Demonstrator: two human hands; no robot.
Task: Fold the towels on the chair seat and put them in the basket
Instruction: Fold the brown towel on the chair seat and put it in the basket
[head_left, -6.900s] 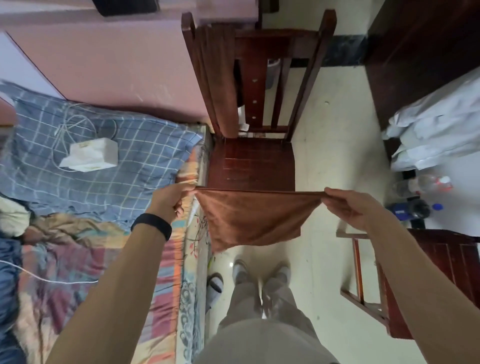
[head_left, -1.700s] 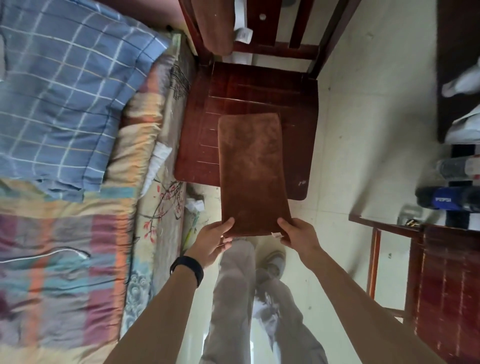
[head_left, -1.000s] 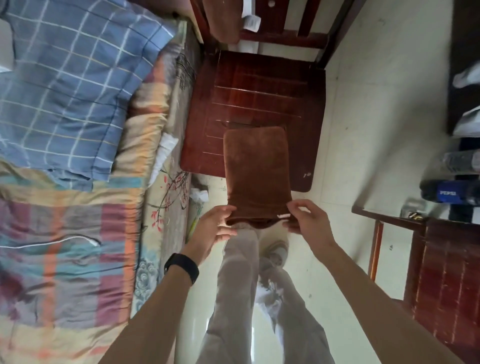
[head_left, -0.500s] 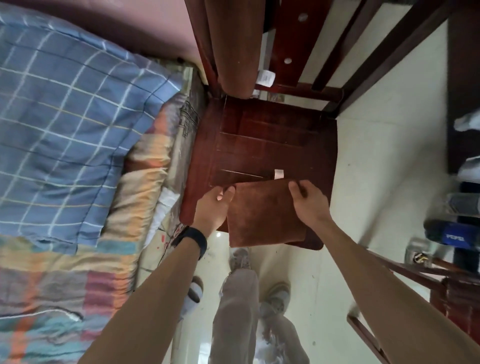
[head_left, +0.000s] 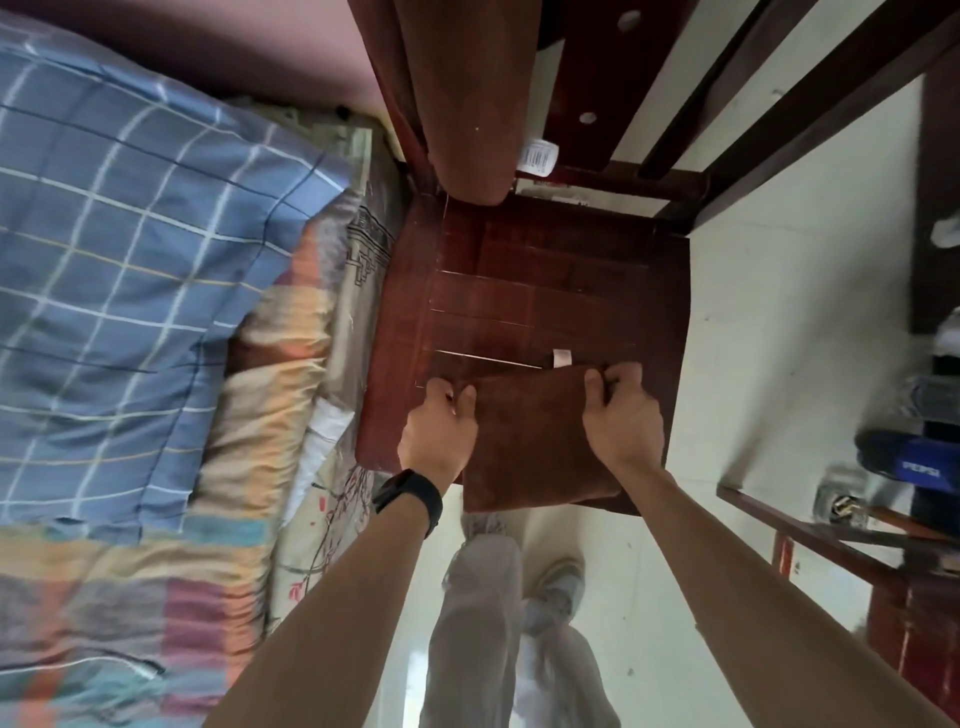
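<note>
Two hands pinch plush brown towel (head_left: 535, 441), seemingly folded square.

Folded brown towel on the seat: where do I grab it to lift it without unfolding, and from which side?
Probably its near edge, from the chair's front. That edge of the towel slightly overhangs the seat front, so fingers can slip beneath and a thumb clamp all layers. The left hand and right hand pinch the far corners, by the tag.

The towel (head_left: 530, 441) is brown, chair seat (head_left: 545, 291) reddish-brown, pillow (head_left: 130, 260) blue-checked.
</note>
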